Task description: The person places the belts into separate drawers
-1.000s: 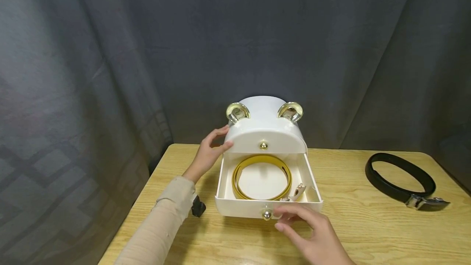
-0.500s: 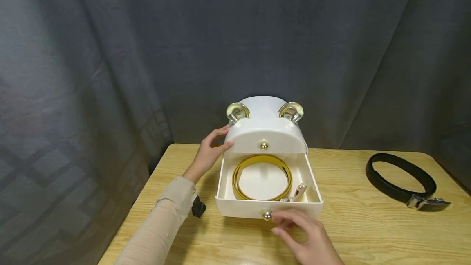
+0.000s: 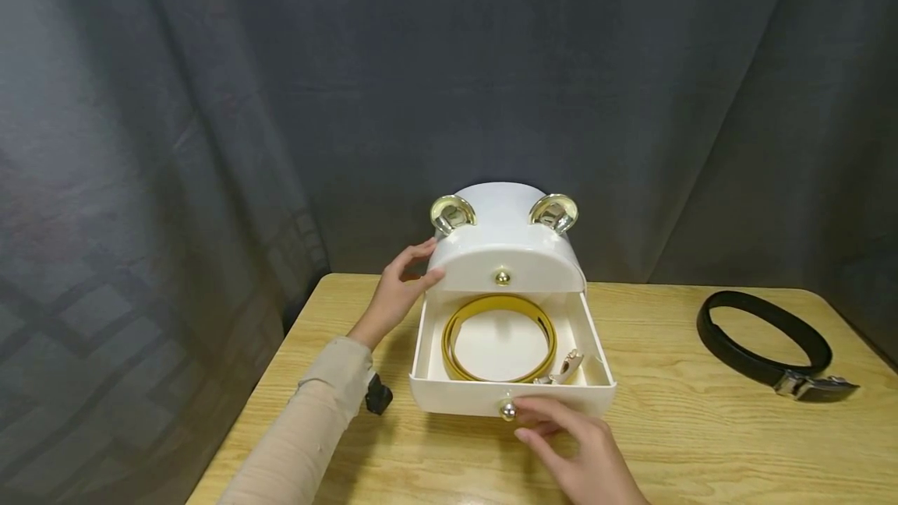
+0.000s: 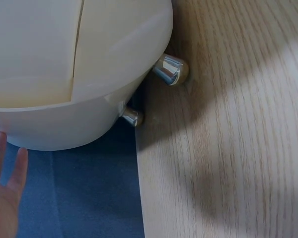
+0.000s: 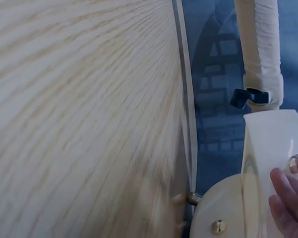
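Note:
A white storage box point(image 3: 503, 213) with two gold ears stands on the table, its lower drawer point(image 3: 610, 349) pulled out. In the drawer lies a coiled yellow belt point(image 3: 447, 345) with a pale metallic buckle point(image 3: 570, 365) at the front right. My left hand point(image 3: 396, 291) rests its spread fingers and thumb against the box's left side; the left wrist view catches only part of that hand. My right hand point(image 3: 585, 443) is at the drawer front, its index fingertip at the gold drawer knob point(image 3: 508, 410). The thumb stands apart from the knob, below it.
A coiled black belt point(image 3: 730, 357) with a silver buckle lies on the wooden table point(image 3: 701, 443) at the right. A small black device point(image 3: 378, 394) is at my left wrist, beside the beige sleeve point(image 3: 302, 419). A dark grey curtain point(image 3: 393, 100) hangs behind the table.
My right hand has shifted slightly left, bringing its index fingertip to the drawer knob. The left hand, box, drawer and both belts look unmoved.

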`<state>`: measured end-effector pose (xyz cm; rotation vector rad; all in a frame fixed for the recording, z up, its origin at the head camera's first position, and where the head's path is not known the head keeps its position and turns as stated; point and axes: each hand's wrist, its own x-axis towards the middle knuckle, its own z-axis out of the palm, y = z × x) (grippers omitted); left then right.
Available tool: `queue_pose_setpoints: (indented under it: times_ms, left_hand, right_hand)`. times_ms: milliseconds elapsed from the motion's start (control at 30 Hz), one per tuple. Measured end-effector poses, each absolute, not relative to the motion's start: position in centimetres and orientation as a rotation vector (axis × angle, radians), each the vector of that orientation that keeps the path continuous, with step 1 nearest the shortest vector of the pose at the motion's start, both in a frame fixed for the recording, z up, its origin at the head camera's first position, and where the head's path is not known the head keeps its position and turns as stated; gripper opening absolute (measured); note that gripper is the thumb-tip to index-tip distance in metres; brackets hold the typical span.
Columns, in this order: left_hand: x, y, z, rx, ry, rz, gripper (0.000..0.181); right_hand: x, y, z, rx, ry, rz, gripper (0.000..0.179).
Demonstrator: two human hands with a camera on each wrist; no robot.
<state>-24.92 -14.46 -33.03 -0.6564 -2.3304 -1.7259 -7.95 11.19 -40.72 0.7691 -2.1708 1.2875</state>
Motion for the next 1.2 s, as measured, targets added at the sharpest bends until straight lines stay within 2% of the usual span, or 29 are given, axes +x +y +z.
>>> queue_pose_setpoints:
  times_ms: [100,400,1200]
  left_hand:
    - [-25.0,-14.5,-33.0,-0.652,-2.331,-1.726,0.042]
    - [-27.5,-15.0,-36.1,-0.652,-2.293,-1.73,0.042]
    - [-27.8,-14.9,-36.1,-0.66,-2.283,-1.732,0.041]
  right_hand:
    - [-8.0,11.0,-40.8,0.764,-2.173,1.339,0.045]
    - [-8.0,10.4,-40.8,0.727,-2.161,1.502,0.037]
    - [-8.0,9.5,-41.1,0.594,-2.113,1.593,0.035]
